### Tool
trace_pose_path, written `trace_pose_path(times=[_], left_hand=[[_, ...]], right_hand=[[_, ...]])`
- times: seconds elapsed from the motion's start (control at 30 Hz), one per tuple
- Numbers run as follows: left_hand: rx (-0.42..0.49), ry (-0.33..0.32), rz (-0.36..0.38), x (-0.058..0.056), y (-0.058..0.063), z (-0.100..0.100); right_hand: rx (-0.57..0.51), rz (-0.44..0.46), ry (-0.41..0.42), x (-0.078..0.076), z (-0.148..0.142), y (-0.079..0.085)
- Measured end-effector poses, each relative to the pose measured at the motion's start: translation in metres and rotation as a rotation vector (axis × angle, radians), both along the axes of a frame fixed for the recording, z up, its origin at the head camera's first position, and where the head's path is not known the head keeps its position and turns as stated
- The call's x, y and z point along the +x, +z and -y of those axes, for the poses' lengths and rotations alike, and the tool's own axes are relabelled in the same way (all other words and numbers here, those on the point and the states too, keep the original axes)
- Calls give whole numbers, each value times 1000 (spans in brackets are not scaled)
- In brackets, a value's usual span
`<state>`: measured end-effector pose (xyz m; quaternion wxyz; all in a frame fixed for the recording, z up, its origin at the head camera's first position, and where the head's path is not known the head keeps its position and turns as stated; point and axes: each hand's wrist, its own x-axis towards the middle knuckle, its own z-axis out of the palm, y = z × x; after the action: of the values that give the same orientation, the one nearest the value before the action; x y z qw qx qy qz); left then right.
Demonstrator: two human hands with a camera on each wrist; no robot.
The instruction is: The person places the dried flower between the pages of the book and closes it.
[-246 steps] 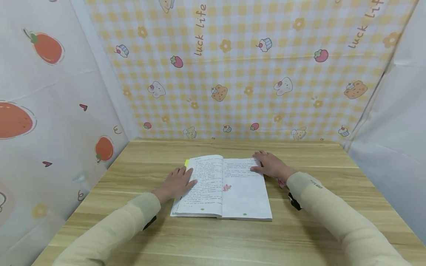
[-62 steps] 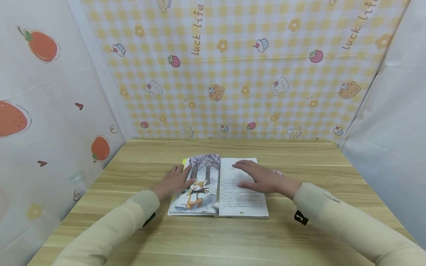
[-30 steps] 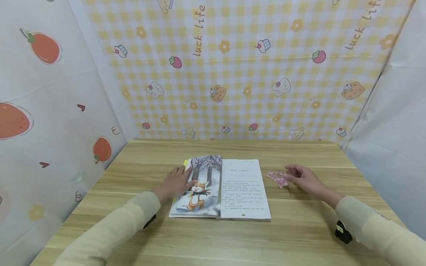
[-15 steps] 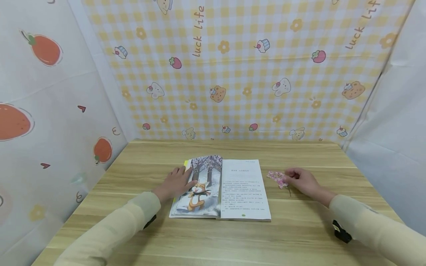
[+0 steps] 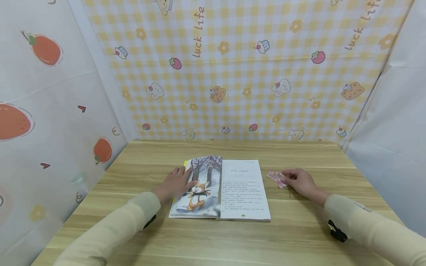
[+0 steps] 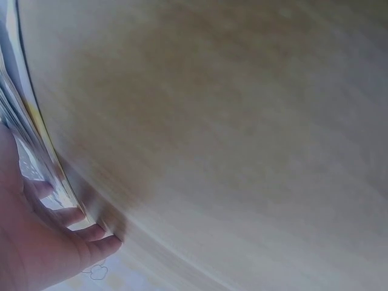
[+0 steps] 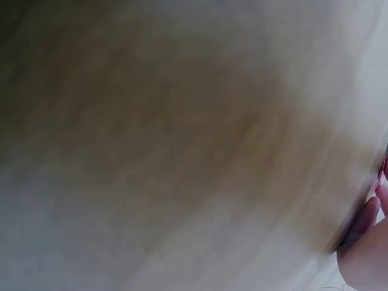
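An open book (image 5: 244, 192) lies on the table, a fox picture on its left page and print on its right. My left hand (image 5: 173, 184) rests flat over the left edge of the book, fingers spread; in the left wrist view, the fingers (image 6: 73, 215) reach across the page edges. To the right of the book lies a flat sprig of pink flowers (image 5: 275, 178) with a thin stem. My right hand (image 5: 301, 181) pinches its right side between thumb and curled fingers, which hide part of it. The right wrist view catches only a little of that hand (image 7: 367, 242).
The wooden table (image 5: 233, 244) reaches back to a yellow checked cloth wall (image 5: 246, 74). White cloth walls stand at the left (image 5: 76, 85) and right (image 5: 392, 122). A dark strap (image 5: 337, 232) shows under the right sleeve.
The page with a pink leaf has been turned, and the fox picture now shows. My right hand has gone from the book to the pink flowers and closed on them. My left hand stays put.
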<state>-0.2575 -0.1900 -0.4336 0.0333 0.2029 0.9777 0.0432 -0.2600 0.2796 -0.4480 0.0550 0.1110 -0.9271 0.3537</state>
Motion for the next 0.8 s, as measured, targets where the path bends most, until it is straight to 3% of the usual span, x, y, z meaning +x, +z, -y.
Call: trace_pose_path(times=[0.37,0.8], left_hand=[[4,-2,-10,-1,-1,1],[-7,13,1,-1,-5,1]], right_hand=[[-74,113,-34,0,3,4],[-55,103,-79,2,7,6]])
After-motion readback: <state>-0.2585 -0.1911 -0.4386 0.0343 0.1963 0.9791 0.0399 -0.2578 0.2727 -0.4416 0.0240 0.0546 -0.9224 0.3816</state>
